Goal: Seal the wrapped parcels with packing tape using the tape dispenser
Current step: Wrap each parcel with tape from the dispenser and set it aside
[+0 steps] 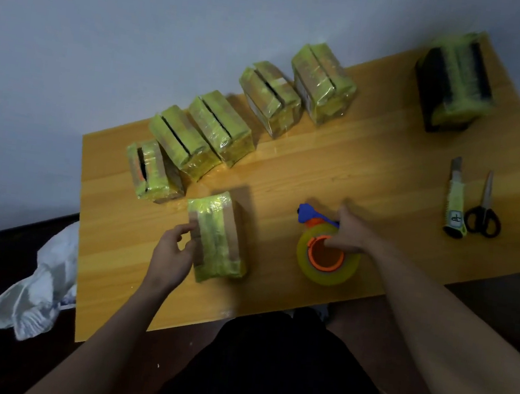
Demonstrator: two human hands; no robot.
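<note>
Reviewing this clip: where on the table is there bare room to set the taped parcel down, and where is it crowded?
Bare table lies between the parcel row, the tape dispenser and the utility knife; another strip runs along the near edge below the front parcel. The far-left edge is crowded with parcels.

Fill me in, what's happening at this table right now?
A person is taping up parcels at a wooden table. The left hand touches the side of the nearest parcel, already striped with tape. The right hand grips the tape dispenser, fingers hooked into the roll's orange core. Five taped parcels line the far edge, with a larger dark one in the corner. A utility knife and scissors lie unused to the right.
</note>
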